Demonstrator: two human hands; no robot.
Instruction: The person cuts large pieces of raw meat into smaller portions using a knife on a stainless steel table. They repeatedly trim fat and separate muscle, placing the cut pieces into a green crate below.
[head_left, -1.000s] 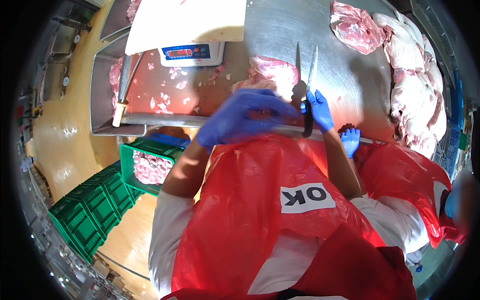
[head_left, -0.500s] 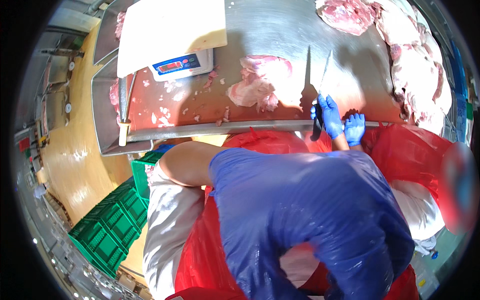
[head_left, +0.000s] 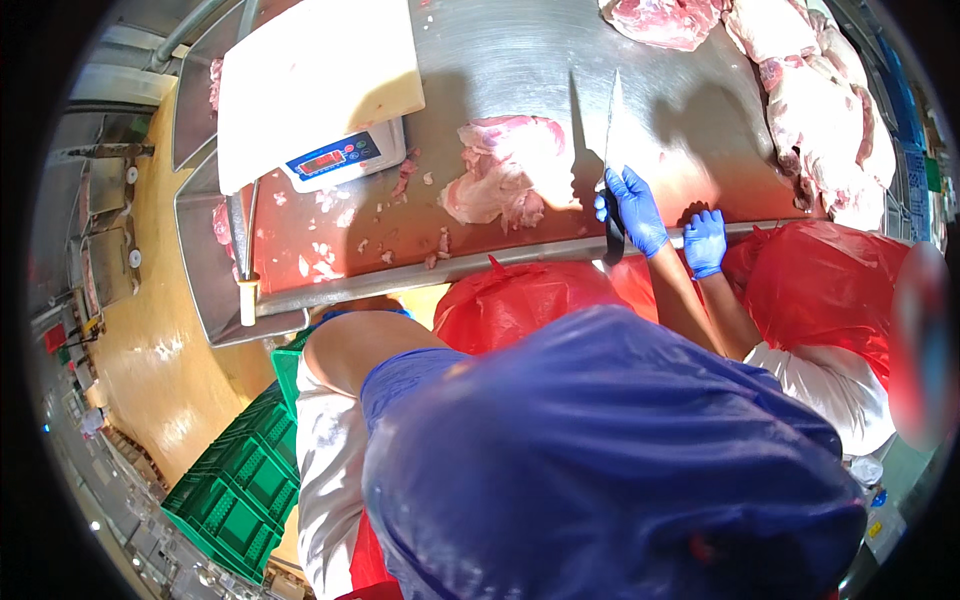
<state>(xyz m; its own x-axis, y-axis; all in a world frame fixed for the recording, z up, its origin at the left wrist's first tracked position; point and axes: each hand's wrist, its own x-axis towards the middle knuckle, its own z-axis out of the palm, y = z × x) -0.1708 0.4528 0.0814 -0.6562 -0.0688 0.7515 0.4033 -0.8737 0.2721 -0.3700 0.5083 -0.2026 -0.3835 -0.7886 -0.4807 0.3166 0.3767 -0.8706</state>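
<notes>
Very close up, my left hand in a blue glove fills the lower middle, reached by a bare forearm and white sleeve from the left. Its fingers are hidden. My right hand, also blue-gloved, is closed round the black handle of a knife at the table's front edge, blade pointing away. Just right of it, another blue-gloved hand rests with curled fingers on the edge; it seems to be a co-worker's. Left of the knife lies a piece of raw meat with pale fat.
Meat scraps dot the steel table. A white board covers a scale. A cream-handled rod stands at the left edge. More meat is piled far right. Green crates stand lower left; red aprons line the front.
The whole view has shifted, with the table lying further left. My left hand covers more of the lower middle, and the gap beneath it is gone. My right hand still holds the knife.
</notes>
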